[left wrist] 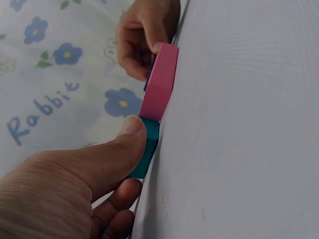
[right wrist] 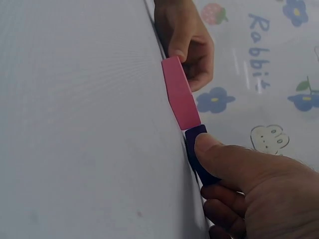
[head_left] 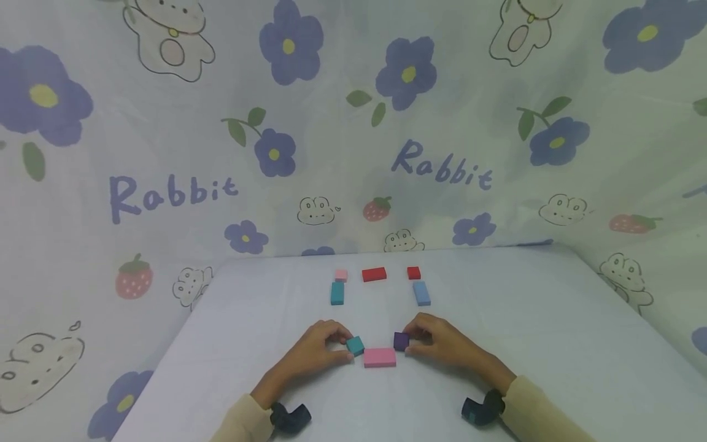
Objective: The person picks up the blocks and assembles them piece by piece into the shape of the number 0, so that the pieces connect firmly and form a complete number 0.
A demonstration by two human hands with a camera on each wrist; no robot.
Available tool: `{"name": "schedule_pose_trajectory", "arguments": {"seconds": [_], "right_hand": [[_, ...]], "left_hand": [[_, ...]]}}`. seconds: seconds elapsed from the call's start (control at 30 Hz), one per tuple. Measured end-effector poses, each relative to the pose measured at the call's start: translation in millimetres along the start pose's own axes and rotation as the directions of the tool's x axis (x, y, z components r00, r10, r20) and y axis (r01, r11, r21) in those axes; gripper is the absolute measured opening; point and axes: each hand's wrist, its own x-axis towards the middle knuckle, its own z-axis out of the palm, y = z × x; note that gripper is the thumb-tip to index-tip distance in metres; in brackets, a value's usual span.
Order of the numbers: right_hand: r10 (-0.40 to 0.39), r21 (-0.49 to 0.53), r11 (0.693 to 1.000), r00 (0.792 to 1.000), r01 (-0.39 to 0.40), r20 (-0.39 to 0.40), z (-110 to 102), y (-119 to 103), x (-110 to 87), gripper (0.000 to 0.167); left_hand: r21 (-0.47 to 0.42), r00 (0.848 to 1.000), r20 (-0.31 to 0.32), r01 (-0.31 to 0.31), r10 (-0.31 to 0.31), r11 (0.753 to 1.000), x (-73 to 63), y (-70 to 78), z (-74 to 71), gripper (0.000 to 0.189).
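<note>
My left hand pinches a small teal block between thumb and fingers. Opposite it, my right hand pinches a dark purple block. Between the two lies a pink rectangular block on the white table. In the left wrist view the teal block sits at the near end of the pink block, under my left thumb. The right wrist view has the purple block close against the other end of the pink block.
Farther back on the table stand a light pink block, a long red block and a small red block. Nearer are a teal block and a light blue block. A patterned curtain hangs behind.
</note>
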Motion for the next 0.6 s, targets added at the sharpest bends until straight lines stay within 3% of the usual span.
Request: {"name": "schedule_pose_trajectory", "arguments": {"seconds": [0.6], "right_hand": [[0.012,-0.019,1.000,1.000,-0.012,0.000,0.7,-1.1,-1.8,0.032]], "left_hand": [[0.015,1.000,0.000,0.008,-0.008,1.000,-0.1,3.0,0.1,0.033]]}}
